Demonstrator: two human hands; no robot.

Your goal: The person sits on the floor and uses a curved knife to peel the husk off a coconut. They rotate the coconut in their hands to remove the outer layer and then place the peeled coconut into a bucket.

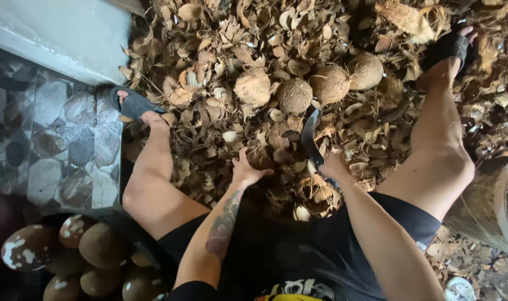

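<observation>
Soft daylight falls evenly on the husk pile before me; my lap below it lies in deep shadow, and the edges bend and blur slightly.

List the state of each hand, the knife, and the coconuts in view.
Left hand: open, fingers spread, resting on the husk pile.
Right hand: closed around the knife handle.
Knife: held, curved blade pointing away over the husks.
Four coconuts ahead: husked, whole, lying together on the pile.
Coconuts in the bucket: peeled smooth, whole, heaped together.
</observation>
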